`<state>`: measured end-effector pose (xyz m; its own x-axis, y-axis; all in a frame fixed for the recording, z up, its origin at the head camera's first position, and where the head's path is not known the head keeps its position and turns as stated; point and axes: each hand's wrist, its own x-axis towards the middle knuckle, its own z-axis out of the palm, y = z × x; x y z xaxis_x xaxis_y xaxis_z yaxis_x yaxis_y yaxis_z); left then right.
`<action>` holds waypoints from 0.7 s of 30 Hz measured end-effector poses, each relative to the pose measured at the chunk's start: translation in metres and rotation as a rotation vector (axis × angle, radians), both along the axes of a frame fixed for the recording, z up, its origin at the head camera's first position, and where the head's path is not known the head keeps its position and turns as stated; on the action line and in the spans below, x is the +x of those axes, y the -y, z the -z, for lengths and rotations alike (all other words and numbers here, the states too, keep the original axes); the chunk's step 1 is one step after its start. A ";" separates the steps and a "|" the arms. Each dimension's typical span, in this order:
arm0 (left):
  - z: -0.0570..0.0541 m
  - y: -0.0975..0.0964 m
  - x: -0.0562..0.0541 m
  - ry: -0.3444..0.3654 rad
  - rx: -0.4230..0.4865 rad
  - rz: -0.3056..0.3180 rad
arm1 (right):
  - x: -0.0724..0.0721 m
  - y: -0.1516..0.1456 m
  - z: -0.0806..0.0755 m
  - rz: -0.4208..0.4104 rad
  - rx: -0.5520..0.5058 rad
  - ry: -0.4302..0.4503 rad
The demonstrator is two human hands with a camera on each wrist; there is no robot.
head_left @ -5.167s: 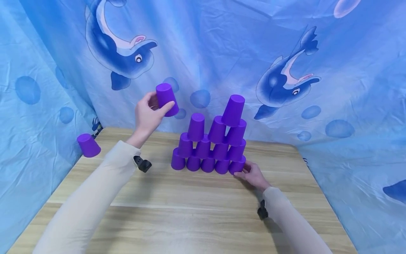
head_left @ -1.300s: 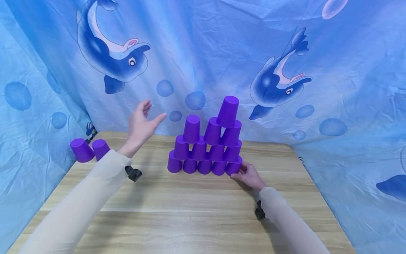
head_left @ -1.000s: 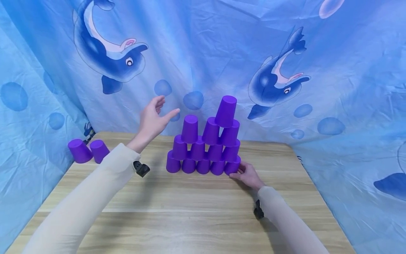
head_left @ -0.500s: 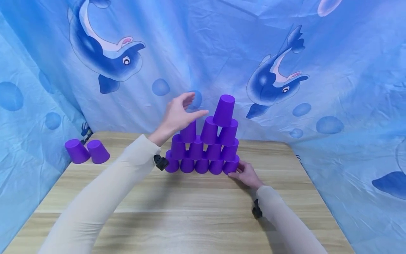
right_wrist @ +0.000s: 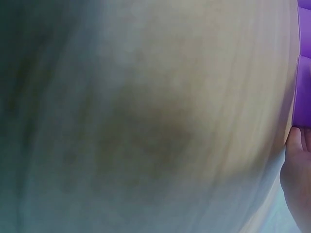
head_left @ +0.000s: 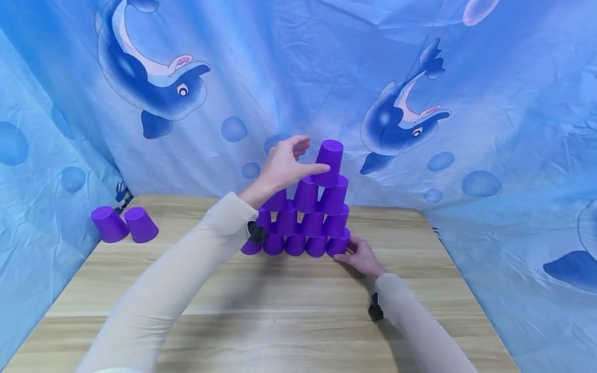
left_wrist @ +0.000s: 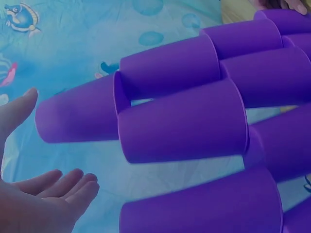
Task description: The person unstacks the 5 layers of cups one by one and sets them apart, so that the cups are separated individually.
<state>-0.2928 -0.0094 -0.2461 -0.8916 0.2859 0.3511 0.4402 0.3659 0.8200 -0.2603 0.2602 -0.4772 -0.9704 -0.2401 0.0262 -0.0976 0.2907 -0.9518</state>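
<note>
Purple cups stand upside down in a stacked pyramid. Its highest cup (head_left: 333, 150) rests on two cups of the row below, right of centre. My left hand (head_left: 285, 161) is beside this highest cup, thumb and fingers spread wide, the thumb overlapping it in the head view. From the left wrist, a gap shows between the fingers (left_wrist: 80, 194) and that cup. Low on the right, my right hand (head_left: 366, 259) holds the end cup (head_left: 339, 243) of the bottom row, thumb in front and fingers around its side. My left wrist hides part of the pyramid's left side.
Two more purple cups, a left one (head_left: 109, 225) and a right one (head_left: 142, 225), stand upside down by the table's left edge. The wooden table (head_left: 280, 331) is backed by a blue dolphin-print curtain (head_left: 289, 67). Each wrist wears a small black camera.
My left hand has put its cup down beside the other at the left, then moved empty rightward to the highest cup. The right hand stays at the bottom end cup.
</note>
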 end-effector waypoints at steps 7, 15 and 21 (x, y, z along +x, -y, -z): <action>0.000 -0.017 -0.001 0.009 -0.025 -0.002 | -0.003 -0.002 0.006 0.003 -0.008 0.000; 0.003 -0.028 -0.004 -0.023 0.003 0.033 | -0.014 -0.009 0.028 0.051 0.013 -0.022; 0.005 -0.030 -0.006 -0.036 0.021 0.035 | -0.015 -0.007 0.028 0.065 0.015 -0.013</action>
<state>-0.2984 0.0203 -0.2509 -0.8679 0.3090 0.3890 0.4818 0.3326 0.8107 -0.2748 0.2668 -0.5053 -0.9835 -0.1776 0.0353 -0.0902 0.3114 -0.9460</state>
